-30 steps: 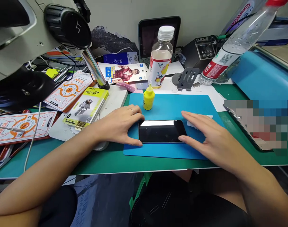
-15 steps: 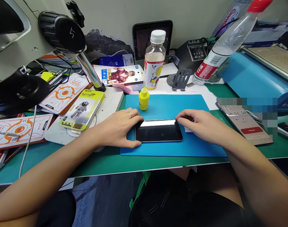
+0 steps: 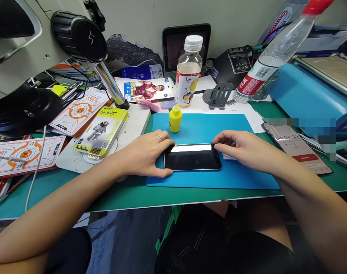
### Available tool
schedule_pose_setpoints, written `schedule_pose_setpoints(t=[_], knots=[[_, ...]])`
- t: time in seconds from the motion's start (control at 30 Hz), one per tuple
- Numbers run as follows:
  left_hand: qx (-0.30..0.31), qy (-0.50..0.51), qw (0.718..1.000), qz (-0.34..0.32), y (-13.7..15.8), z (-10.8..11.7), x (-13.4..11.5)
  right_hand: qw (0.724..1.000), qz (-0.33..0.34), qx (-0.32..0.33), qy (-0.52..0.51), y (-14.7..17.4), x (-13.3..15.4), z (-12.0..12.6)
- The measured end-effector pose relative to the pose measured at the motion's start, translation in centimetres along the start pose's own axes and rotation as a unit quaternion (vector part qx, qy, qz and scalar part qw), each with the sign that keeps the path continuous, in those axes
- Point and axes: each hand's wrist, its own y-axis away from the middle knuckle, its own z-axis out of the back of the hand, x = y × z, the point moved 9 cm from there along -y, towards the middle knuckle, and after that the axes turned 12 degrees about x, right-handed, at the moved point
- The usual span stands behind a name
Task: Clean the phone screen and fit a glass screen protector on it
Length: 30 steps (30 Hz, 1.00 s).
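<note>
On the blue mat (image 3: 219,127) in front of me lies a black phone (image 3: 192,160), face up and sideways, with a bright band of reflected light along the far side of its screen. My left hand (image 3: 147,154) is spread around its left end: the thumb meets the near edge and the fingertips the far corner, so the phone is held between them. My right hand (image 3: 234,145) is at the far right corner, thumb and forefinger brought together; I cannot tell whether they pinch anything. Just under that hand a bit of white paper (image 3: 227,156) shows on the mat.

Beyond the phone, a small yellow bottle (image 3: 175,121) stands upright on the mat, and behind it a drink bottle (image 3: 187,82) with a white cap. To the right of that are a grey stand (image 3: 221,96) and a tilted water bottle (image 3: 256,80) with a red cap. Farther right, a second phone (image 3: 299,150) lies on the green tabletop (image 3: 119,199), its screen lit and partly blurred out. On my left sits a yellow battery box (image 3: 101,131).
</note>
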Motion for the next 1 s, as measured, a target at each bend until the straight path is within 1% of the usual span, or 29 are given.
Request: schedule_pose_setpoints(t=[0.2,0.43,0.63,0.73,0.87,1.0], knots=[[0.002,0.003,1.000,0.002,0.0,0.1,0.0,1.000,0.003,-0.014,-0.004,0.6,-0.1,0.0],[0.010,0.037,0.999,0.014,-0.1,-0.2,0.4,0.999,-0.011,-0.032,0.032,0.7,0.3,0.2],[0.013,0.040,0.999,0.013,0.0,-0.2,0.4,0.997,0.013,-0.042,0.055,1.2,0.5,0.1],[0.014,0.045,0.999,0.016,0.0,-0.1,0.5,0.998,0.034,-0.037,0.033,1.5,0.2,-0.2],[0.013,0.053,0.998,0.022,0.0,0.0,0.6,0.998,0.054,-0.011,-0.002,2.5,-0.9,-0.9],[0.010,0.056,0.998,0.022,0.0,0.1,0.5,0.999,0.049,0.015,0.019,3.5,-1.9,-2.0]])
